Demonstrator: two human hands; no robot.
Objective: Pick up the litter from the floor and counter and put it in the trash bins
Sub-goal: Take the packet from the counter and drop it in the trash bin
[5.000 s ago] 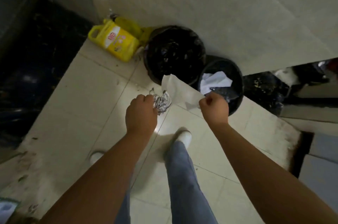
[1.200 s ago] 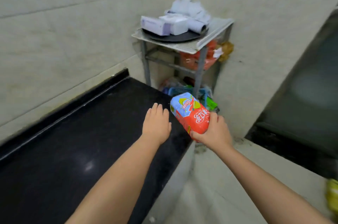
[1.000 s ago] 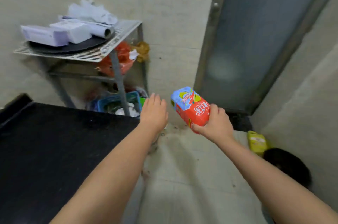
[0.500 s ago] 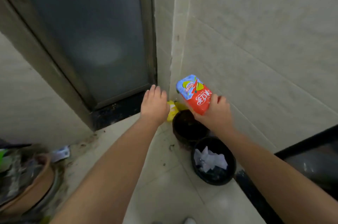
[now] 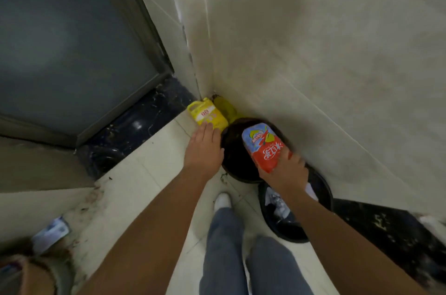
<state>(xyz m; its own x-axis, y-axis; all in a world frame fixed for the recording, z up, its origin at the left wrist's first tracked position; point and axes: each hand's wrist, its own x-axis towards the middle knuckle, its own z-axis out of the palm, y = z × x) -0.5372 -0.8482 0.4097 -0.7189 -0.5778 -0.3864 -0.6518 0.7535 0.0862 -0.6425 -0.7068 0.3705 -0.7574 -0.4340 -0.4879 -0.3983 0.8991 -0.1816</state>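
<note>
My right hand (image 5: 284,169) grips a red and blue drink carton (image 5: 264,146) and holds it over the far black trash bin (image 5: 235,162), whose inside looks dark. My left hand (image 5: 204,150) hovers flat with fingers together just left of that bin's rim and holds nothing. A second black bin (image 5: 323,198) stands nearer and to the right, partly hidden by my right forearm; white crumpled paper (image 5: 280,205) lies inside it.
A yellow jug (image 5: 206,115) stands in the wall corner behind the bins. A dark glass door (image 5: 67,36) with a black threshold is at the left. A piece of litter (image 5: 52,230) lies on the floor at the lower left. My legs and a white shoe (image 5: 222,200) are below.
I have turned from the black counter to the corner with the bins. My right hand has carried the carton down over the far bin. My left hand has stayed empty beside it.
</note>
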